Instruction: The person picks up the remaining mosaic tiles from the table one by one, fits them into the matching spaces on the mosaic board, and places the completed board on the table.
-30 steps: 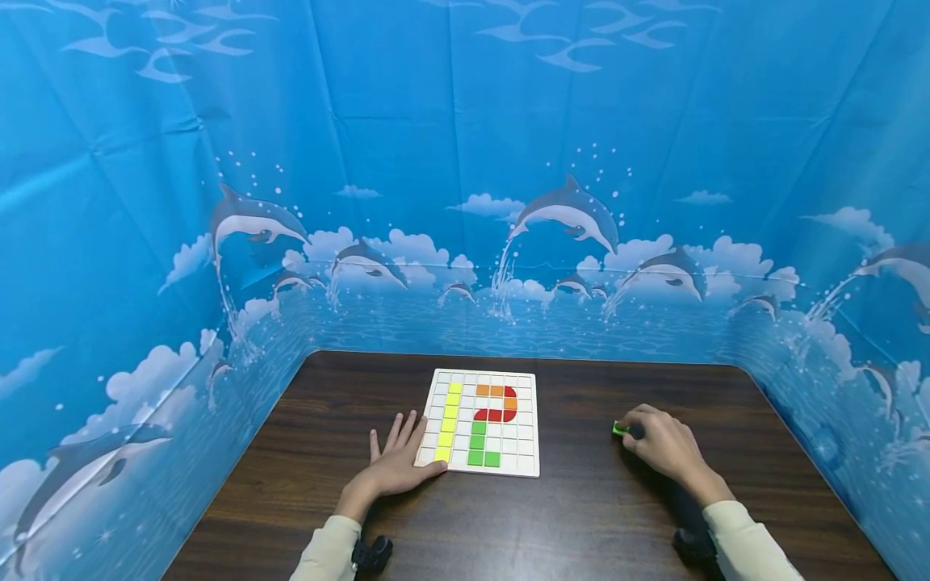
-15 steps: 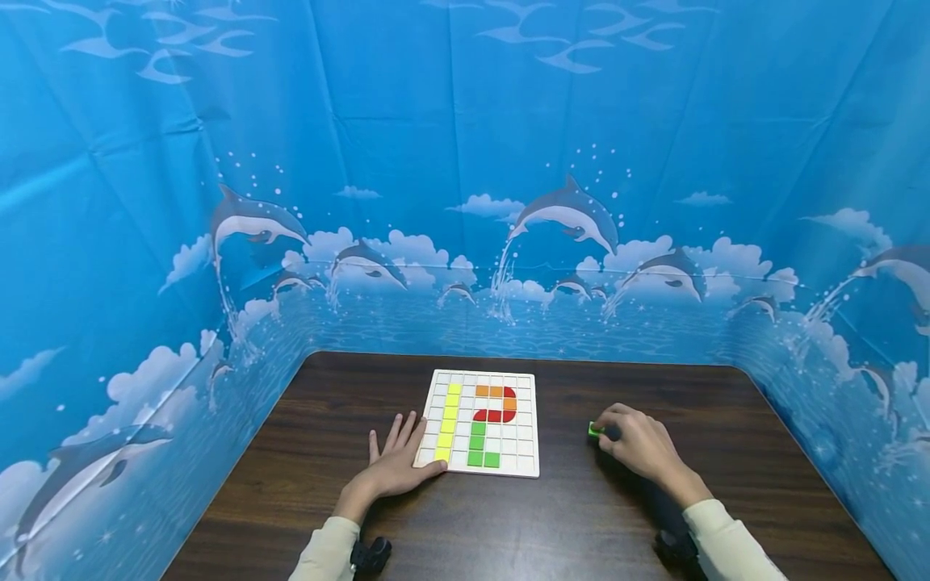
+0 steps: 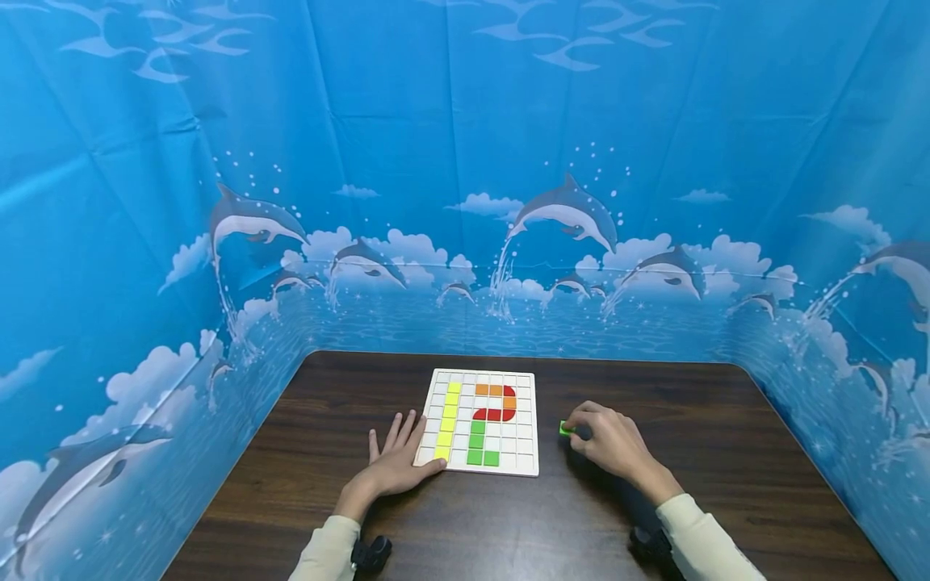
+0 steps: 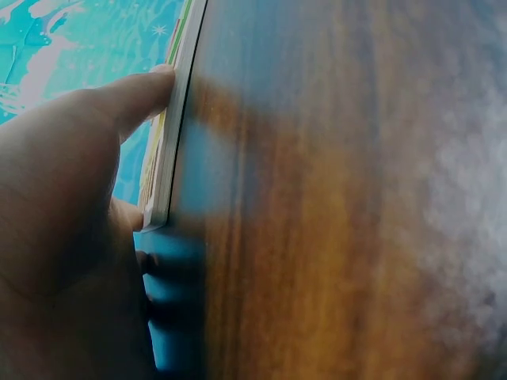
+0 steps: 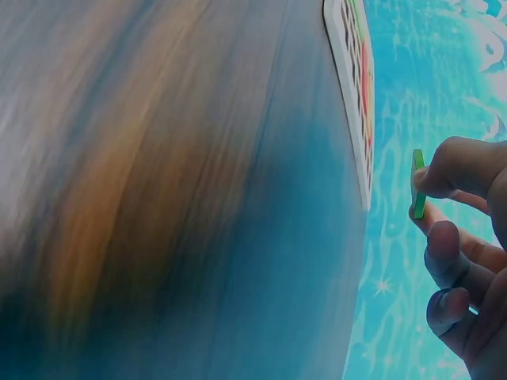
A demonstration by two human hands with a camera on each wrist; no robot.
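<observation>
A white gridded board (image 3: 519, 452) lies on the table, with yellow tiles (image 3: 448, 413) in a column and orange, red and green tiles (image 3: 475, 441) forming a second shape. My left hand (image 3: 394, 468) rests spread at the board's lower left corner, its thumb on the front edge; the left wrist view shows the thumb (image 4: 146, 91) against the board's side. My right hand (image 3: 610, 437) is right of the board and pinches a small green square tile (image 5: 419, 184) between thumb and finger, as the right wrist view shows. Tile and board are apart.
The dark wood table (image 3: 508, 532) has rounded far corners. A blue dolphin-print curtain (image 3: 465, 202) stands round its back and sides. A black wrist camera (image 3: 372, 555) sits at the left wrist, another dark one (image 3: 649, 545) at the right.
My right hand has moved left across the table towards the board, carrying the green tile. The left hand and the board have stayed in place.
</observation>
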